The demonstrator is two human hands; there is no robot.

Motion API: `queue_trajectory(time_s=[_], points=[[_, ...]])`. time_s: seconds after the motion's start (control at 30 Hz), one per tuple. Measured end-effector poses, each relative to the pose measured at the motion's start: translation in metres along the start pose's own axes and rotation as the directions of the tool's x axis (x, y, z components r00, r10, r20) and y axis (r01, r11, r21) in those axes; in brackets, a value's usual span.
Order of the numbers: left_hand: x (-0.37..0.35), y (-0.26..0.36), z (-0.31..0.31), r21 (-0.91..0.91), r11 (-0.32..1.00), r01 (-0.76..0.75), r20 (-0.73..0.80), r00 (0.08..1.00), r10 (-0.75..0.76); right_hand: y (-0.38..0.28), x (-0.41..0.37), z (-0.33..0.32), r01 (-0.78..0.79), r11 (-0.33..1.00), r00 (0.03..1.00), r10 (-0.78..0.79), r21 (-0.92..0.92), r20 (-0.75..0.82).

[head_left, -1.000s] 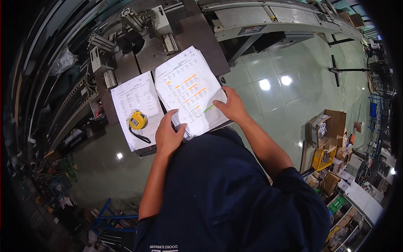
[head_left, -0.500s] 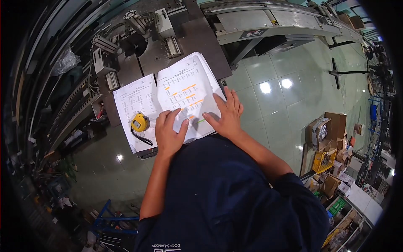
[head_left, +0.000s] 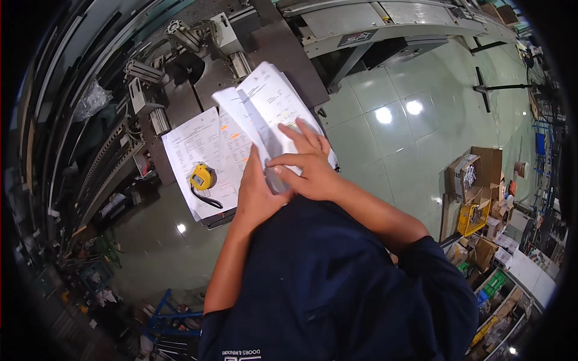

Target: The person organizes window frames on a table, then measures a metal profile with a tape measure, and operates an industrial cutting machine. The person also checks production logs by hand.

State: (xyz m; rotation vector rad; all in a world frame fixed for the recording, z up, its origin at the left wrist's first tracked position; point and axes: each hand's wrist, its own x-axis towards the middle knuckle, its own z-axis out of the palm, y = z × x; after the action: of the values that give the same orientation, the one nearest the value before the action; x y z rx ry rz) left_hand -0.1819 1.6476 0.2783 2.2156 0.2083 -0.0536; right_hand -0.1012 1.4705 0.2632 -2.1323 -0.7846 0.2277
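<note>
Printed sheets [head_left: 265,93] are lifted and curling over a stack of papers that lies open. My left hand [head_left: 257,195] is closed on the lifted sheets near their lower edge, its fingers behind them and the thumb towards me. My right hand [head_left: 313,171] lies over the right-hand pages with fingers spread; its thumb and index finger reach the lifted sheets' lower edge beside my left hand. Orange highlighter marks show on the page below. On the left-hand paper [head_left: 180,147] rests a yellow tape measure [head_left: 202,177] with a black wrist strap [head_left: 206,199].
The papers lie on a dark metal machine table [head_left: 301,66] with clamp cylinders [head_left: 183,35] at its back. A long rail machine [head_left: 355,39] runs to the right. Cardboard boxes [head_left: 487,165] and a yellow crate [head_left: 472,218] stand on the tiled floor at right.
Both hands lay spread on the open page before. Now several sheets have been raised and bent over leftwards, held in my left hand, and my right hand has moved left towards it.
</note>
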Motion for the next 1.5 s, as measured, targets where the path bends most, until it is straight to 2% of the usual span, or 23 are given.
queue_trajectory(time_s=[0.07,0.13,0.2,0.23,0.3,0.43,0.47,0.57,0.6,0.7,0.77,0.83,0.87,0.9,0.97,1.0,1.03,1.13,1.2,1.23,1.3,1.4,1.5], points=[[0.003,-0.007,0.007,-0.136,0.982,0.134,-0.141,0.978,-0.153,0.009,-0.001,0.014,-0.002,0.999,1.0,0.003,-0.042,0.022],[0.0,-0.032,-0.004,-0.206,0.968,0.14,-0.17,0.969,-0.177,0.018,-0.004,0.019,-0.085,0.989,0.996,0.089,-0.12,0.023],[-0.004,-0.056,-0.025,-0.267,0.947,0.178,-0.312,0.914,-0.26,0.025,-0.008,0.019,-0.195,0.954,0.98,0.198,-0.228,-0.006],[-0.007,-0.061,-0.042,-0.397,0.897,0.196,-0.332,0.88,-0.339,0.032,-0.009,0.021,-0.27,0.94,0.963,0.267,-0.211,-0.041],[-0.014,-0.069,-0.074,-0.59,0.781,0.204,-0.307,0.838,-0.451,0.048,-0.011,0.023,-0.413,0.894,0.911,0.4,-0.175,-0.105],[-0.028,-0.066,-0.111,-0.743,0.617,0.26,-0.187,0.804,-0.564,0.059,-0.007,0.009,-0.623,0.768,0.771,0.635,-0.147,0.048],[-0.031,-0.064,-0.115,-0.755,0.588,0.291,-0.155,0.792,-0.59,0.07,-0.013,0.019,-0.582,0.794,0.811,0.583,-0.175,-0.054],[-0.031,-0.055,-0.113,-0.824,0.494,0.276,-0.104,0.784,-0.612,0.101,-0.012,0.022,-0.659,0.715,0.749,0.65,0.233,0.126],[-0.031,-0.048,-0.111,-0.827,0.486,0.285,-0.106,0.768,-0.631,0.1,-0.009,0.023,-0.612,0.649,0.754,0.651,0.452,0.086],[-0.028,-0.017,-0.111,-0.893,0.364,0.266,0.076,0.884,-0.461,0.032,0.014,-0.025,-0.4,0.526,0.881,0.448,0.75,0.156],[-0.031,-0.008,-0.101,-0.928,0.288,0.236,0.116,0.918,-0.379,-0.042,0.022,-0.066,-0.338,0.544,0.93,0.316,0.768,0.185],[-0.031,0.012,-0.081,-0.979,0.138,0.152,0.103,0.944,-0.314,-0.095,0.024,-0.095,-0.053,0.873,0.995,0.005,0.485,0.099],[-0.032,0.019,-0.075,-0.991,0.021,0.136,0.133,0.987,-0.09,-0.115,0.025,-0.101,0.056,0.934,0.987,-0.104,0.352,0.12],[-0.027,0.035,-0.07,-0.994,0.109,0.032,0.03,0.999,-0.021,-0.129,0.027,-0.101,0.172,0.962,0.965,-0.207,0.213,0.158],[-0.038,0.017,-0.059,-0.955,0.292,0.053,0.022,0.994,-0.107,-0.136,0.034,-0.076,0.194,0.969,0.946,-0.226,0.153,0.232],[-0.034,0.011,-0.056,-0.953,0.296,0.068,0.041,0.995,-0.096,-0.131,0.037,-0.063,0.204,0.971,0.935,-0.231,0.125,0.27],[-0.031,0.006,-0.053,-0.95,0.3,0.084,0.061,0.994,-0.087,-0.12,0.042,-0.051,0.184,0.975,0.931,-0.214,0.127,0.297],[-0.018,-0.03,-0.028,-0.927,0.215,0.308,0.169,0.854,-0.492,-0.073,0.049,-0.009,0.076,0.987,0.9,-0.129,0.142,0.416],[-0.007,-0.112,-0.007,-0.89,-0.055,0.453,0.407,0.735,-0.543,-0.039,0.042,0.014,0.014,0.996,0.902,-0.05,0.086,0.429],[-0.004,-0.108,-0.007,-0.859,-0.022,0.511,0.421,0.683,-0.596,-0.029,0.039,0.014,-0.023,0.998,0.915,0.0,0.052,0.403],[-0.009,-0.117,0.0,-0.893,0.026,0.449,0.351,0.731,-0.585,-0.004,0.031,0.021,-0.182,0.98,0.932,0.146,0.078,0.333],[-0.011,-0.101,-0.003,-0.911,0.177,0.373,0.195,0.767,-0.612,0.025,0.022,0.022,-0.28,0.956,0.916,0.294,-0.089,0.273],[-0.005,-0.088,-0.011,-0.882,0.272,0.384,0.147,0.774,-0.616,0.045,0.007,0.031,-0.185,0.965,0.969,0.21,-0.186,0.127]])
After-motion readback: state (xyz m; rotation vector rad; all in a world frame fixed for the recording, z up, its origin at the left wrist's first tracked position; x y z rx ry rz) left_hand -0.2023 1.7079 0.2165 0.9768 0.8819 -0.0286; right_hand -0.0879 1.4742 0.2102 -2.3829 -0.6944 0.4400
